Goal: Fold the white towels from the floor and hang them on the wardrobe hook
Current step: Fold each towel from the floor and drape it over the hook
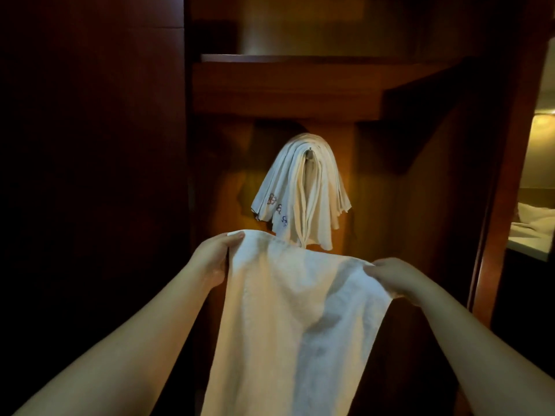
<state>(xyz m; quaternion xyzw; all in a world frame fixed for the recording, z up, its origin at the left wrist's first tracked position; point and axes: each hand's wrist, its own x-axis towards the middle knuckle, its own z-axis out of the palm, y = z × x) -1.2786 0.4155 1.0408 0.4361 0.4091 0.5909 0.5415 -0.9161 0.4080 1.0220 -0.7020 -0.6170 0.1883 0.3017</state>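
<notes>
My left hand and right hand each pinch a top corner of the white towel hanging between my fingers, so I should even those corners before draping it over the crowded wardrobe hook beyond my fingertips.
</notes>
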